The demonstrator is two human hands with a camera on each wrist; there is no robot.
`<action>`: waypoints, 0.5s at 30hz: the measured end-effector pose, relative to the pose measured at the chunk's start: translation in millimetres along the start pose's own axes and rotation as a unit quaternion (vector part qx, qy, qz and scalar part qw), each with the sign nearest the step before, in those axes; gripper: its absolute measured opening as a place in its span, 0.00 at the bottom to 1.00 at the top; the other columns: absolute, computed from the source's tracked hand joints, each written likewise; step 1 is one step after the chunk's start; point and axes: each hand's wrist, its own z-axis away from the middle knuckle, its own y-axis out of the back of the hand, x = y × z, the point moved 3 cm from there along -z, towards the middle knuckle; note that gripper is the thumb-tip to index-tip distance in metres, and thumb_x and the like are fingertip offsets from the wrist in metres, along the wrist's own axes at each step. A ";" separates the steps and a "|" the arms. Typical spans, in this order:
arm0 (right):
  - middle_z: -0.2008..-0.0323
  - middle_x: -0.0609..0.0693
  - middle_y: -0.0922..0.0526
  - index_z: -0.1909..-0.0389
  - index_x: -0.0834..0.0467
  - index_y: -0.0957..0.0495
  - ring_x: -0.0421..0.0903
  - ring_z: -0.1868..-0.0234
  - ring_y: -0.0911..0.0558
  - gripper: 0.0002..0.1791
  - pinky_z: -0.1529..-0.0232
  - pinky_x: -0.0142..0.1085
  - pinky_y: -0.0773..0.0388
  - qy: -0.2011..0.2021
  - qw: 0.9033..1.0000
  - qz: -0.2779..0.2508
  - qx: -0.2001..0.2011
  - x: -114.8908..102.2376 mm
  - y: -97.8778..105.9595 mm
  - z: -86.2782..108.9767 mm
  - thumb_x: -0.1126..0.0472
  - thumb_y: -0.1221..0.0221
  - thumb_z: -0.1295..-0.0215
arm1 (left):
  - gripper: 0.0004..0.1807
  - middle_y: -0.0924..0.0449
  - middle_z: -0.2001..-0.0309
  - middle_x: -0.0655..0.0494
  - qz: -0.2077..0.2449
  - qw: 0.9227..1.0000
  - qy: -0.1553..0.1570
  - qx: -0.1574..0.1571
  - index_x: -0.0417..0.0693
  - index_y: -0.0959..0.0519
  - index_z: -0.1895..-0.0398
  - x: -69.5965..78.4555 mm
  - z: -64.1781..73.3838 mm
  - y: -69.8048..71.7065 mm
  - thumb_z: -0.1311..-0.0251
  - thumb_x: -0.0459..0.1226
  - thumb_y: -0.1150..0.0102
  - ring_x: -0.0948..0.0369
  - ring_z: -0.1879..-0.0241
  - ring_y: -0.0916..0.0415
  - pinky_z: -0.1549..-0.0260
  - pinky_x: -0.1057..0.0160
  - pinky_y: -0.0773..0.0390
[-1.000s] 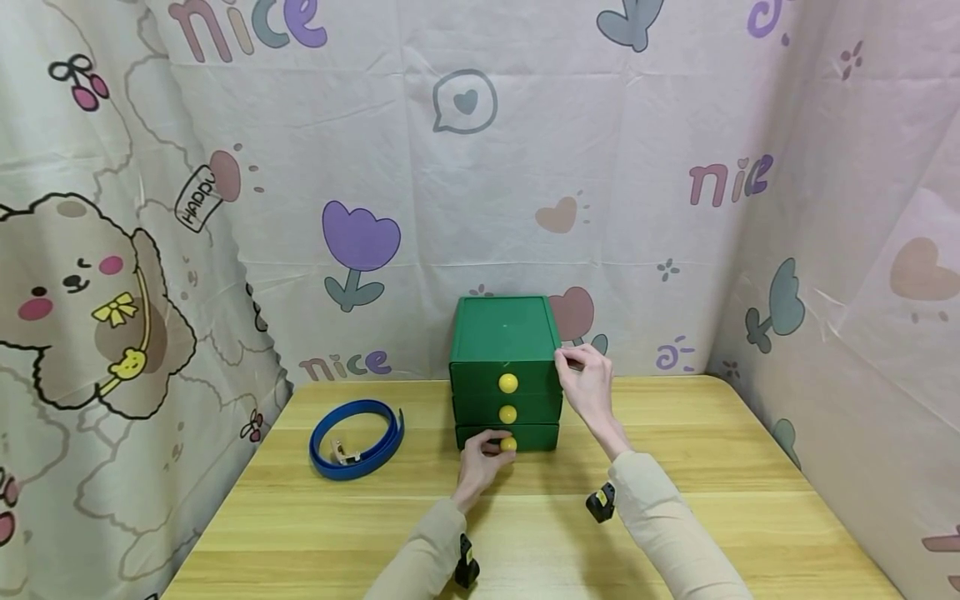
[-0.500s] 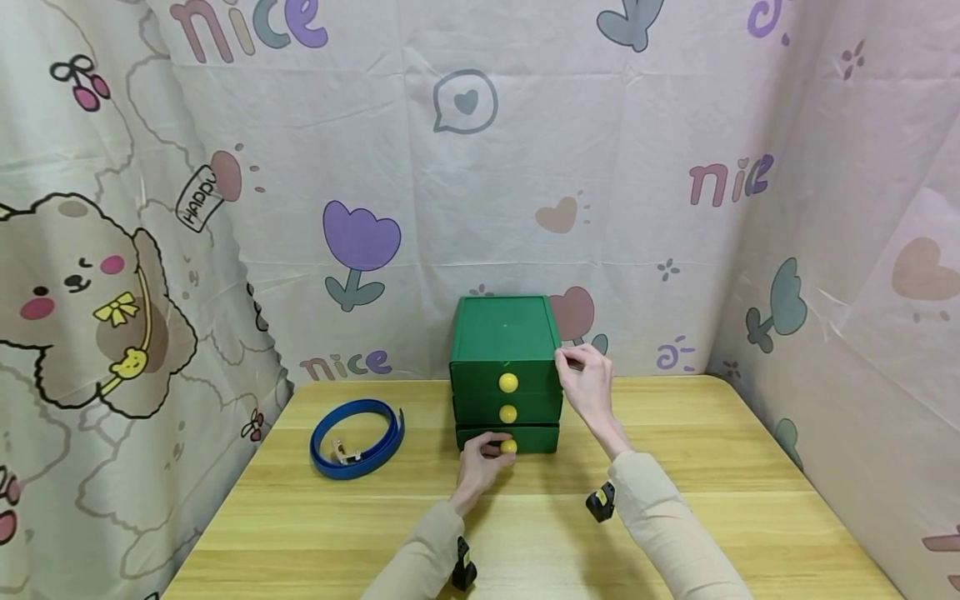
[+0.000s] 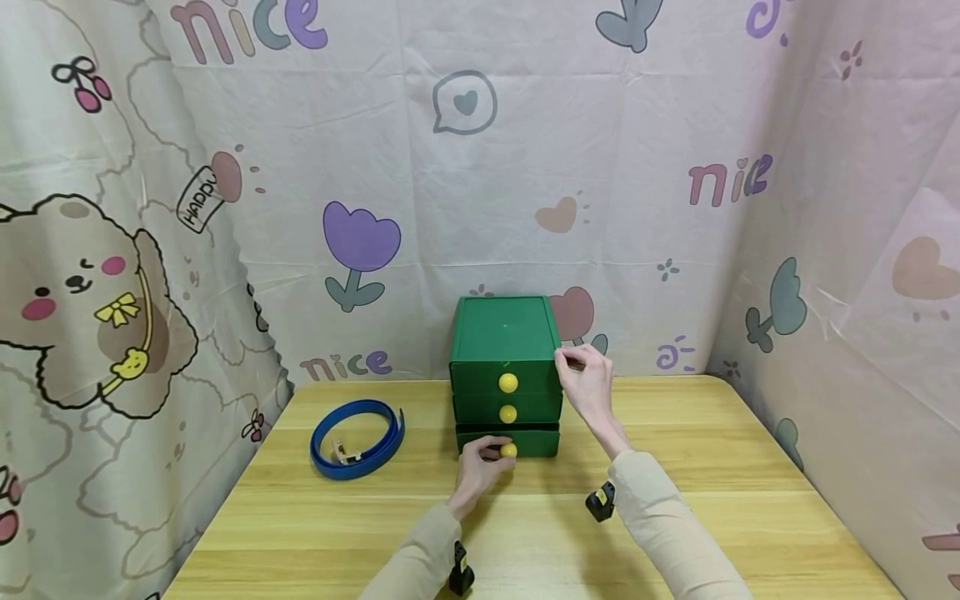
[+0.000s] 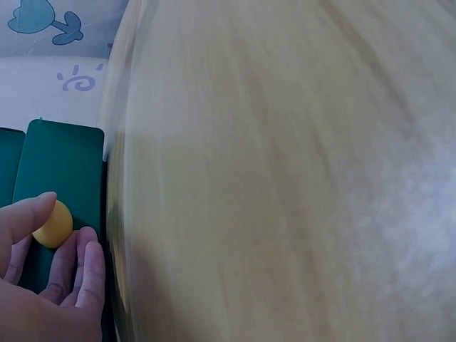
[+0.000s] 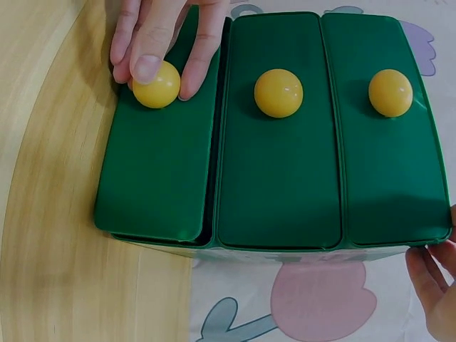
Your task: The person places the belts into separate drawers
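A green drawer cabinet (image 3: 505, 329) with three drawers, each bearing a round yellow knob, stands at the back middle of the table. My left hand (image 3: 478, 473) pinches the bottom drawer's knob (image 5: 158, 89) between thumb and fingers. That bottom drawer (image 5: 158, 178) sits slightly forward of the other two, with a dark gap along its upper edge in the right wrist view. At the cabinet's top right front corner, my right hand (image 3: 587, 385) grips the edge with thumb and fingers. The middle knob (image 5: 278, 93) and top knob (image 5: 390, 92) are untouched.
A coiled blue belt (image 3: 345, 473) with a metal buckle (image 3: 347, 454) lies on the wooden table (image 3: 360, 533) left of the cabinet. Patterned cloth (image 3: 480, 208) hangs behind and on both sides. Black wrist cameras sit below each sleeve.
My left hand has drawn the bottom drawer a little toward me, widening the gap above it. My right hand stays at the cabinet's corner, and the belt has not moved.
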 end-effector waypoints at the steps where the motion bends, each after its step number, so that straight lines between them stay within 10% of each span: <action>1: 0.69 0.58 0.12 0.67 0.64 0.10 0.54 0.69 0.13 0.06 0.63 0.48 0.16 -0.002 1.000 -0.001 0.000 0.3 -0.1 0.1 0.66 0.34 0.39 | 0.14 0.14 0.62 0.44 0.000 1.000 0.000 0.000 0.44 0.13 0.54 0.3 0.6 0.0 0.45 0.33 0.28 0.62 0.66 0.22 0.69 0.68 0.21; 15: 0.68 0.58 0.11 0.66 0.63 0.10 0.53 0.68 0.12 0.06 0.63 0.32 0.17 -0.020 1.000 -0.016 -0.007 2.4 0.6 0.4 0.65 0.34 0.37 | 0.14 0.15 0.62 0.45 -0.012 1.000 0.010 -0.009 0.46 0.13 0.53 4.3 7.8 1.2 0.44 0.34 0.29 0.62 0.66 0.23 0.68 0.67 0.22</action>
